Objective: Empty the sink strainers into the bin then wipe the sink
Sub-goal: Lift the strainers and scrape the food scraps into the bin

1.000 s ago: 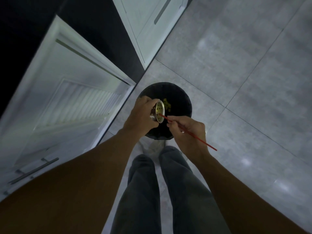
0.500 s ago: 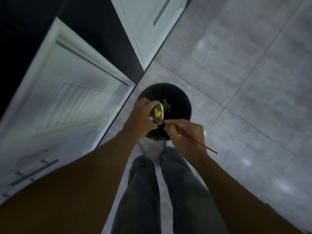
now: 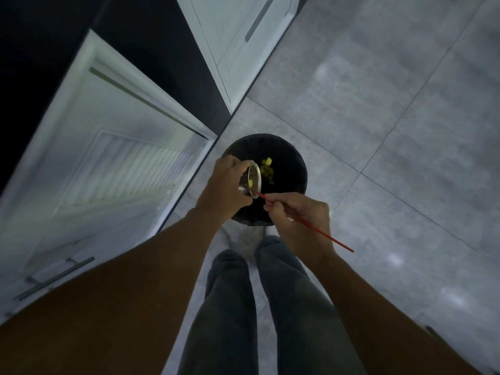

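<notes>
Down by the cabinet corner, head view: a round black bin [image 3: 299,171] stands on the grey tiled floor [image 3: 392,109], just beside the edge of an open white cabinet door [image 3: 121,158].
Edges: the door's lower corner comes almost up to the bin's left side. A second white cabinet front [image 3: 216,36] with a long grey handle stands further back, with a dark gap between the two.
Open room: to the right of the bin and beyond it the floor runs on in wide tiles with thin joints.
Legs [image 3: 230,307]: in dark trousers, planted on the near side of the bin, close against it.
Left hand [image 3: 226,186]: fingers and thumb curl round the strainer's outer wall from the left and grip it.
Strainer [image 3: 254,180]: a perforated metal cup held above the left half of the bin. It is tipped on its side with its mouth turned right, over the bin's opening. A yellow bit [image 3: 251,182] clings inside it.
Right hand [image 3: 297,215]: fingers are curled and pinch a thin red stick [image 3: 330,238] near its front end.
Stick: its tip sits at the lower rim of the strainer, just ahead of the right fingertips. Its long tail slants out behind the hand over the floor.
Scraps [image 3: 267,165]: yellow pieces lie inside the bin, just right of the strainer's mouth.
</notes>
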### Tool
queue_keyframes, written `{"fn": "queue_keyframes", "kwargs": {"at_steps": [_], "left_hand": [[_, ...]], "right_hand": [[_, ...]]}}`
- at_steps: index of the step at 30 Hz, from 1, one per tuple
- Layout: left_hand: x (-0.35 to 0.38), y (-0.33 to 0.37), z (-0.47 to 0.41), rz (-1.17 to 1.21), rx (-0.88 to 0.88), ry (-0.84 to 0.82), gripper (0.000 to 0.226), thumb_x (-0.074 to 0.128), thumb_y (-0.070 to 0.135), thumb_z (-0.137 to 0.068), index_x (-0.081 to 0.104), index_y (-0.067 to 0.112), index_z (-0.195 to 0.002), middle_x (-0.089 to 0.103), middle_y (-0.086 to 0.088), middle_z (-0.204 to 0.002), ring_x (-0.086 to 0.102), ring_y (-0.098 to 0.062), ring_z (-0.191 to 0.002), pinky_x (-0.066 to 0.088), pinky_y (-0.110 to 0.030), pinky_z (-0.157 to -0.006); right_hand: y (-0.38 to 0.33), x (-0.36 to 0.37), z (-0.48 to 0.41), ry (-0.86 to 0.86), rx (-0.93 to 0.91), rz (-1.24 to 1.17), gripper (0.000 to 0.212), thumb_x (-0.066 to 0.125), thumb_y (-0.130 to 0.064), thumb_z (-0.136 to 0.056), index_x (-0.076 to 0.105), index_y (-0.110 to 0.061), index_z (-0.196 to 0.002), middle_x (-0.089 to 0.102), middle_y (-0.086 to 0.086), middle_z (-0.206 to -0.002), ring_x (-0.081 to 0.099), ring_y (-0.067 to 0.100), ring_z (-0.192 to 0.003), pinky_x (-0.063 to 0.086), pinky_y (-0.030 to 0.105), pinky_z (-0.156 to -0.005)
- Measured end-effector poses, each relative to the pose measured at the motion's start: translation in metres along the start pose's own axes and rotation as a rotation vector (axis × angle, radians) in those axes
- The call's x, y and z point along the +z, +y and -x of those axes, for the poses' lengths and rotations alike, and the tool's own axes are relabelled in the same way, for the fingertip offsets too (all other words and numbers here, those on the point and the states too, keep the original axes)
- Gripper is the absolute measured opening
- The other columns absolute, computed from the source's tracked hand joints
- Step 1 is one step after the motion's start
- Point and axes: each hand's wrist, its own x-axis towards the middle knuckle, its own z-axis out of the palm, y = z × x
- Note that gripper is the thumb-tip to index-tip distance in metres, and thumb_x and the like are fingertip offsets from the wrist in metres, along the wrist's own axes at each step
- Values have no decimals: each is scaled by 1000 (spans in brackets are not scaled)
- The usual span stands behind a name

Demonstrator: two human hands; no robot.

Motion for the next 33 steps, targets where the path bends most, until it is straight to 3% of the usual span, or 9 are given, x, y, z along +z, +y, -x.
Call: {"fn": "queue_keyframes", "kwargs": {"at_steps": [7,12,16,20,23,28,33], "left_hand": [[-1,-3,-1,-5,11,6,85,89,23,-70,47,18,-144,47,-9,-135,41,-23,-126,41,-25,-93],[-2,-4,-2,-8,13,19,85,89,21,-68,49,19,-143,47,-8,-132,41,-22,-123,43,-26,-90],[-2,-3,-2,11,33,10,84,89,19,-68,49,17,-142,47,-9,-132,41,-22,-124,41,-25,-91],[-3,-7,0,3,23,2,84,89,23,-69,49,18,-143,48,-8,-133,42,-23,-124,40,-25,-92],[-3,-12,2,-10,9,-21,84,89,23,-70,48,20,-143,48,-8,-134,42,-23,-125,38,-24,-92],[0,-13,7,-6,3,-18,86,89,20,-68,48,19,-144,46,-8,-134,41,-23,-125,39,-24,-93],[0,-5,5,39,23,-4,83,89,21,-70,49,16,-142,51,-10,-135,44,-24,-127,44,-31,-101]], "right_hand": [[7,-3,-5,-30,78,-19,18,69,-12,-90,77,-26,-97,65,-31,-78,69,-1,-75,52,5,-69],[10,-9,0,38,-7,-37,16,66,-17,-93,75,-29,-101,68,-31,-85,71,2,-77,54,8,-73],[11,5,0,-48,-7,-57,16,62,-24,-93,75,-27,-101,74,-18,-92,72,1,-85,57,14,-80],[13,6,-4,-67,77,-61,20,65,-19,-94,72,-34,-103,67,-34,-86,69,-5,-86,50,3,-77],[17,-7,-1,-28,114,-85,18,65,-18,-94,74,-30,-102,71,-25,-82,70,1,-72,52,6,-66],[17,-15,5,2,123,-88,14,67,-14,-93,77,-22,-101,74,-16,-87,71,5,-70,56,13,-65],[8,1,0,-125,49,-108,14,66,-12,-94,76,-19,-101,75,-12,-89,73,6,-81,58,15,-77]]}}
